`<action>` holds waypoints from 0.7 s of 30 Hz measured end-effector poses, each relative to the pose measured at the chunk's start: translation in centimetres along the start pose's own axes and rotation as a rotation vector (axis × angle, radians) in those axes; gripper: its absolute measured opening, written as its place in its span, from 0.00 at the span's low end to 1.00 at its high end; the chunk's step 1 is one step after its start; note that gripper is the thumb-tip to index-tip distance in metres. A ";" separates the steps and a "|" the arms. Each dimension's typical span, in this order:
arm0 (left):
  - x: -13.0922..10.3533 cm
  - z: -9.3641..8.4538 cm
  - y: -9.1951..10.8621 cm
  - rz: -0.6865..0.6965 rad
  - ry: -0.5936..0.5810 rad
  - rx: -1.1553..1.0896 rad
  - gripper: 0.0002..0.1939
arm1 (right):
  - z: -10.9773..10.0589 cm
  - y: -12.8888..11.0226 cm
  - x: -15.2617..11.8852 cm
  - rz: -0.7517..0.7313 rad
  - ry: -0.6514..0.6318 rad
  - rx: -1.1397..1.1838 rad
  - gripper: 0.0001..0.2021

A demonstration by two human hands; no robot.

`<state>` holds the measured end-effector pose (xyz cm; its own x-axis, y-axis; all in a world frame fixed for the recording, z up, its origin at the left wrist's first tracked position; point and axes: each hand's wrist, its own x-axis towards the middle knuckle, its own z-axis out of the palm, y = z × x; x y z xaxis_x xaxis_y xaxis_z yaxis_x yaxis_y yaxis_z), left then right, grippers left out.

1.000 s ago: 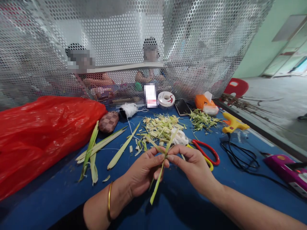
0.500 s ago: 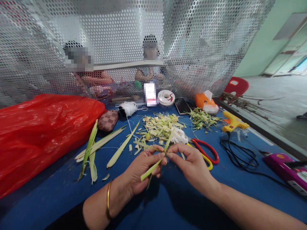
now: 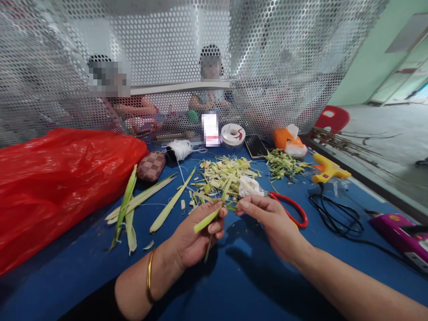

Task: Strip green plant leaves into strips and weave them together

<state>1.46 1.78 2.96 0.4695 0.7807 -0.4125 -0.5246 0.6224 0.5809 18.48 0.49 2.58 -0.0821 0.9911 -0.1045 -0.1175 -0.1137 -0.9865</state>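
Observation:
Low over the blue table, my left hand pinches several crossed green leaf strips, with ends sticking out up, down and toward the lower left. Just right of it, my right hand has thumb and index finger pressed together at the tip of a short green strip end that runs from the bundle. Behind the hands is a heap of pale leaf scraps. Red-handled scissors lie partly behind my right hand, beside a crumpled white tissue.
Long leaves and a red plastic bag are at left. A yellow glue gun, its black cable and a purple device are at right. Two people sit behind the perforated screen.
My right hand has moved slightly right, away from my left hand, widening the gap between them. My left hand has turned a little, and the strips have shifted with it.

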 end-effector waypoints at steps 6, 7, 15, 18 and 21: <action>0.5 -0.6 -0.5 -0.011 -0.033 0.045 0.12 | 0.4 0.6 0.0 0.062 -0.041 0.056 0.13; 0.5 -0.7 -0.7 -0.013 -0.043 0.059 0.14 | 0.5 0.7 0.0 0.058 -0.048 0.053 0.12; 0.7 -0.9 -1.4 -0.010 -0.070 0.114 0.16 | 0.5 1.4 -0.1 0.017 -0.051 0.005 0.10; 0.8 -0.8 -1.5 0.023 -0.076 0.132 0.16 | 0.5 1.6 0.0 0.003 -0.034 -0.014 0.10; 0.8 -0.8 -1.5 0.035 -0.087 0.147 0.15 | 0.5 1.6 0.1 0.005 -0.032 -0.026 0.10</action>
<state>2.03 1.51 1.17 0.5161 0.7897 -0.3316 -0.4350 0.5752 0.6928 17.76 0.34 1.02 -0.1142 0.9878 -0.1057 -0.0916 -0.1165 -0.9890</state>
